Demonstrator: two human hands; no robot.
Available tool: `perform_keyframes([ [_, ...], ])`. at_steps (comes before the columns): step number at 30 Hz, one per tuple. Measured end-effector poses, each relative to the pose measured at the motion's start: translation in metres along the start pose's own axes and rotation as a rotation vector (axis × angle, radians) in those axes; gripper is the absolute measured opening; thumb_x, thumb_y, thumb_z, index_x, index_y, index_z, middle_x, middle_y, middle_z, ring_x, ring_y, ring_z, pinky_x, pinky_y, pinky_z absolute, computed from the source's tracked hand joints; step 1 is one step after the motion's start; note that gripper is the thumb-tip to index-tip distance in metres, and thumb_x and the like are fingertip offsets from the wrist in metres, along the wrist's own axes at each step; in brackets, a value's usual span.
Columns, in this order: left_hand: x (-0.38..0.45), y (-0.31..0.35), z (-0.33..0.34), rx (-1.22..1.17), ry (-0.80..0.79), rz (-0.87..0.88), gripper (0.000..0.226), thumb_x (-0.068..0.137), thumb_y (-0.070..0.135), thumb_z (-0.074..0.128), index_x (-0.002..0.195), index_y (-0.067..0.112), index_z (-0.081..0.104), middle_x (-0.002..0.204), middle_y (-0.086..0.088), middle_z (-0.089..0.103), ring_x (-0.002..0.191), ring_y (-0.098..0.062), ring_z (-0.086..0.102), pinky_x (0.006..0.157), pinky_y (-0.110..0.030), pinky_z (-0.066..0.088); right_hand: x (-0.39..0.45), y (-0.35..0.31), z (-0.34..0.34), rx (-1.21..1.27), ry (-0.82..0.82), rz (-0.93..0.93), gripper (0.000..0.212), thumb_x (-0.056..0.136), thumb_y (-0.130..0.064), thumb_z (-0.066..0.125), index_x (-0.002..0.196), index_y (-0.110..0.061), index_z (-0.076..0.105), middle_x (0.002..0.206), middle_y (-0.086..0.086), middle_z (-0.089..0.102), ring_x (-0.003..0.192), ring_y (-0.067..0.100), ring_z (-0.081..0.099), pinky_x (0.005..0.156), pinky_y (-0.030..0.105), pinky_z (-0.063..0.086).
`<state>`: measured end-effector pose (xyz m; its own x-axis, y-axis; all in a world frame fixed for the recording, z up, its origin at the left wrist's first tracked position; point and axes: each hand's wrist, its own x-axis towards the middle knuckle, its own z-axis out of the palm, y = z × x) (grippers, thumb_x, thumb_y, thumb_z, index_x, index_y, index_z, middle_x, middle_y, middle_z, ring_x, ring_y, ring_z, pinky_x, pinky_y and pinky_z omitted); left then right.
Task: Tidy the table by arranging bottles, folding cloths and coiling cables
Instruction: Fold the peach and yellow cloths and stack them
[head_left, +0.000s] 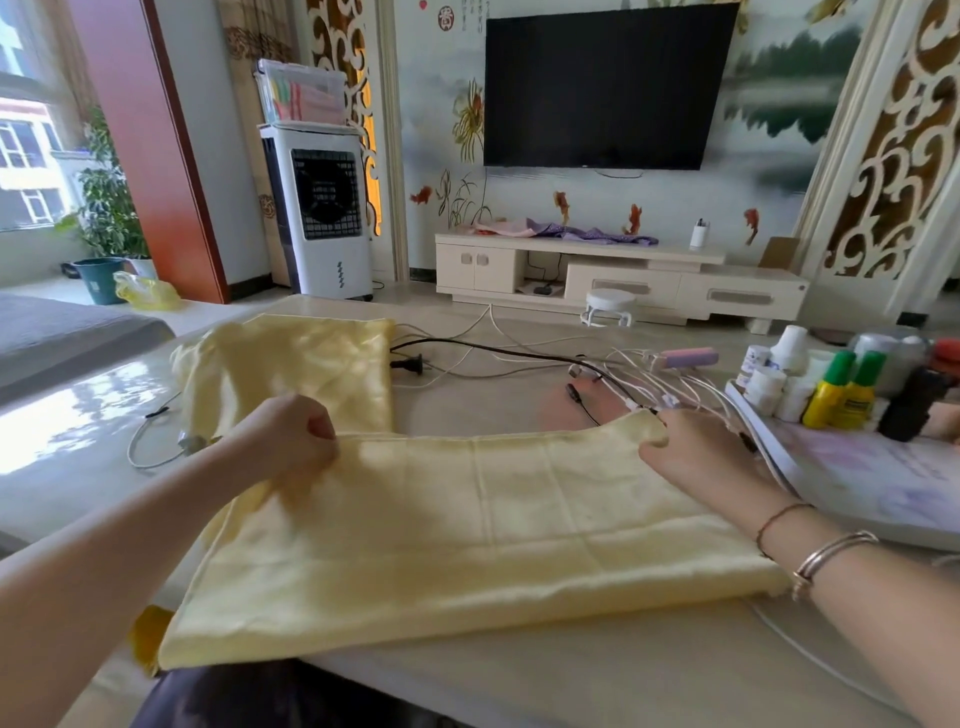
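A pale yellow cloth (467, 530) lies spread across the near part of the table, its front edge hanging over the table's rim. My left hand (291, 441) pinches its far left corner and my right hand (691, 452) pinches its far right corner. A second yellow cloth (296, 369) lies rumpled behind my left hand. Black and white cables (519, 358) sprawl tangled over the table's middle. Two yellow bottles with green caps (841, 395) stand among white bottles (779, 374) at the right.
A white tray or book (883, 483) lies at the right under the bottles. A pink power bank (685, 358) sits among the cables. A loose white cable (156, 441) lies at the left. Beyond the table (467, 405) stand a TV cabinet, an air cooler and a stool.
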<state>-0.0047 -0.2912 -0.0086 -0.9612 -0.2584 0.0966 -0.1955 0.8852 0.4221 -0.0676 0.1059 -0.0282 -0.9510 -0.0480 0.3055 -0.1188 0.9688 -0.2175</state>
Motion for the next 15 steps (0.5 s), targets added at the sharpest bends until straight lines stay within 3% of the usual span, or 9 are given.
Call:
perform_keyframes([
  [6,0.001,0.000,0.002,-0.001,0.073,-0.042,0.006,0.078,0.018,0.067,0.072,0.020,0.066,0.081,-0.001,0.065,0.072,-0.020,0.061,0.065,-0.031,0.051,0.001,-0.004,-0.001,-0.096,0.077,-0.019,0.018,0.086,-0.027,0.056,0.095,-0.012,0.053,0.100,0.011,0.061,0.098,0.031,0.055,0.067,0.031,0.036],
  [8,-0.002,0.001,0.006,0.041,0.132,-0.021,0.002,0.079,0.022,0.066,0.079,0.021,0.065,0.091,0.003,0.063,0.086,-0.021,0.059,0.070,-0.032,0.048,-0.002,-0.005,-0.003,-0.145,0.100,-0.029,0.028,0.087,-0.029,0.058,0.106,-0.009,0.051,0.109,0.011,0.059,0.103,0.031,0.054,0.073,0.033,0.040],
  [11,-0.010,0.006,0.008,0.160,0.246,0.083,0.023,0.081,0.027,0.068,0.102,0.025,0.060,0.113,0.005,0.049,0.116,-0.027,0.041,0.089,-0.037,0.040,-0.011,-0.010,-0.009,-0.170,0.142,-0.130,0.041,0.086,-0.036,0.061,0.114,-0.011,0.044,0.116,0.010,0.053,0.108,0.030,0.049,0.084,0.037,0.042],
  [13,-0.021,0.015,0.004,0.122,0.293,0.208,0.022,0.082,0.025,0.068,0.102,0.026,0.060,0.110,0.007,0.048,0.114,-0.025,0.041,0.092,-0.037,0.039,-0.024,-0.017,-0.017,-0.081,0.104,-0.248,0.041,0.086,-0.038,0.062,0.115,-0.016,0.045,0.116,0.003,0.049,0.110,0.024,0.044,0.089,0.034,0.038],
  [15,-0.038,0.028,0.003,0.033,0.235,0.397,0.015,0.082,0.022,0.069,0.092,0.029,0.060,0.100,0.011,0.052,0.098,-0.014,0.051,0.085,-0.030,0.043,-0.043,-0.025,-0.029,0.091,-0.027,-0.380,0.036,0.084,-0.040,0.064,0.111,-0.023,0.048,0.111,-0.005,0.048,0.107,0.015,0.042,0.091,0.031,0.036],
])
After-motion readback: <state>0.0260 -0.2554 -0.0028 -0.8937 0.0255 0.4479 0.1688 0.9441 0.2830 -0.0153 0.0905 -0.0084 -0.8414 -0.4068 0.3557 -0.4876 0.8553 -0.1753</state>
